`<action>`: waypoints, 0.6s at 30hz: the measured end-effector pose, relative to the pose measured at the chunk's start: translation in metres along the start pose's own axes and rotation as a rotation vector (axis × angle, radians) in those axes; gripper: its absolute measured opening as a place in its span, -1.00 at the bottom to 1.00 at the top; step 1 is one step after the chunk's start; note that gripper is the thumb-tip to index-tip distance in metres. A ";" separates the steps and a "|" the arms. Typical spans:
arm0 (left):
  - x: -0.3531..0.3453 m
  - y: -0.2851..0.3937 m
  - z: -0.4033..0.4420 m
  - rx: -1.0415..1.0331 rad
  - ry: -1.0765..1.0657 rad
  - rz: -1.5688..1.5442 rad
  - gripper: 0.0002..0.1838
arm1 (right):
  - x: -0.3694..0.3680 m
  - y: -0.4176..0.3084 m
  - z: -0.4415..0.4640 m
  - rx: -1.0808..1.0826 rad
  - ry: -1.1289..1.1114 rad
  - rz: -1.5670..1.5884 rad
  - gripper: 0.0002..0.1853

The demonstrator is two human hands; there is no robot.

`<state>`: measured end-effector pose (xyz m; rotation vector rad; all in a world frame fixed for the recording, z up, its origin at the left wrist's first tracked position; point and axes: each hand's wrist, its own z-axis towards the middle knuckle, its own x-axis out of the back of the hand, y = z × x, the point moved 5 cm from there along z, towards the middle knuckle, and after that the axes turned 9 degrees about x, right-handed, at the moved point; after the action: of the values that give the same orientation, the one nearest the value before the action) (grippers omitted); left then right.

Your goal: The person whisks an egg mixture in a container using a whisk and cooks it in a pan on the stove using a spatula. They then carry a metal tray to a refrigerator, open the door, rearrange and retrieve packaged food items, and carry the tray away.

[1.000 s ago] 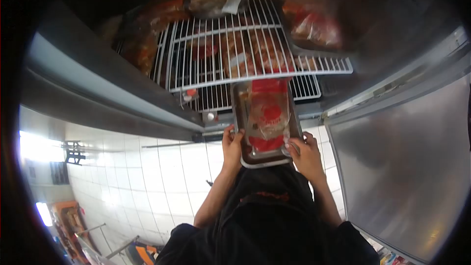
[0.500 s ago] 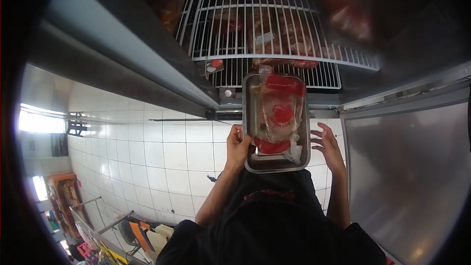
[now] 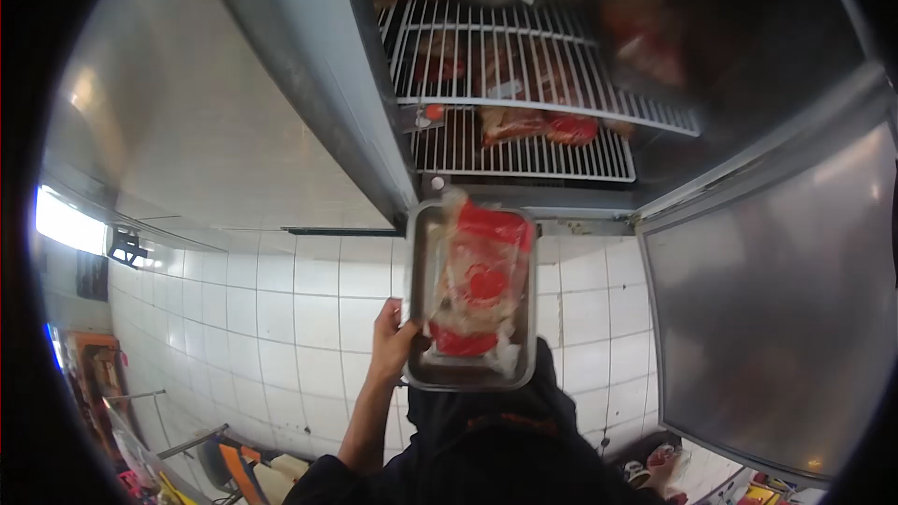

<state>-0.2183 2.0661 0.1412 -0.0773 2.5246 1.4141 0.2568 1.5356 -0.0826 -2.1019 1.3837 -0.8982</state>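
A metal tray (image 3: 420, 252) hangs in front of my body, just outside the open fridge. My left hand (image 3: 391, 341) grips its left edge, thumb over the rim. In the tray lies a clear plastic bag with red bands and a red print (image 3: 486, 282), its contents hard to make out. My right hand is out of sight. Beyond the tray, wrapped meat packs (image 3: 538, 124) rest on the lower wire rack (image 3: 524, 164), under the upper wire rack (image 3: 552, 105).
The fridge door (image 3: 767, 290) stands open on the right. A metal side panel (image 3: 360, 93) is on the left. White tiles (image 3: 313, 304) cover the floor. Folded chairs (image 3: 248, 472) stand at the lower left, and cluttered items (image 3: 659, 463) lie at the lower right.
The tray has come out from the racks and moved left and towards my body. My right hand first let go of the tray and has now left the view.
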 end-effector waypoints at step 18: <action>0.085 -0.117 -0.155 0.028 0.116 -0.260 -0.73 | -0.037 -0.062 -0.101 0.532 -0.680 0.494 -0.58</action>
<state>-0.3103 1.8794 0.1004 -0.4770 2.5126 1.3044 0.2110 1.5912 0.0183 -1.3680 1.0592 -0.2533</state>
